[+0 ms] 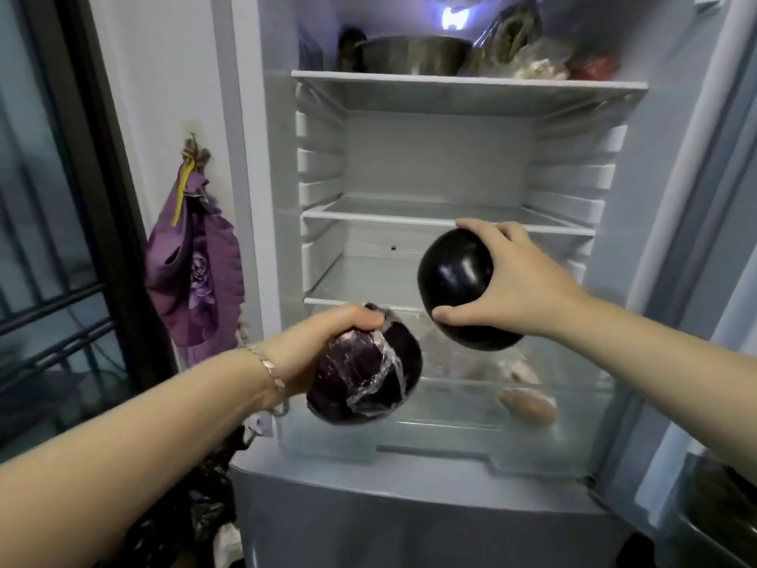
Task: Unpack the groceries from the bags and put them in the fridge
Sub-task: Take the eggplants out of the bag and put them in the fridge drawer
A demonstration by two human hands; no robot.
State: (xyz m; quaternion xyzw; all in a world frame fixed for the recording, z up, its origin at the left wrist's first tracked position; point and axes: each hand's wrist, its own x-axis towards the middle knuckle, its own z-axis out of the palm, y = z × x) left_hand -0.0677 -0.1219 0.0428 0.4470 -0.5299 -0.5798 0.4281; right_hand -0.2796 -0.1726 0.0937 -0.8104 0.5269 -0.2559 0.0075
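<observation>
The fridge (282, 223) stands open in front of me. My right hand (520, 280) grips a glossy dark purple round eggplant (454, 280), held in front of the lower glass shelf (352, 280). My left hand (323, 342), with a bracelet at the wrist, grips a second dark purple eggplant wrapped in clear film (368, 375), held over the clear crisper drawer (430, 444) at the bottom of the compartment. Both eggplants hang in the air just outside the shelves.
The top shelf (450, 82) carries a metal pot (409, 55) and bagged food (532, 55). The drawer holds pale bagged items (528, 399). A purple cloth (196, 264) hangs on the wall at left. Black plastic bags (196, 510) lie on the floor. The fridge door (721, 280) is at right.
</observation>
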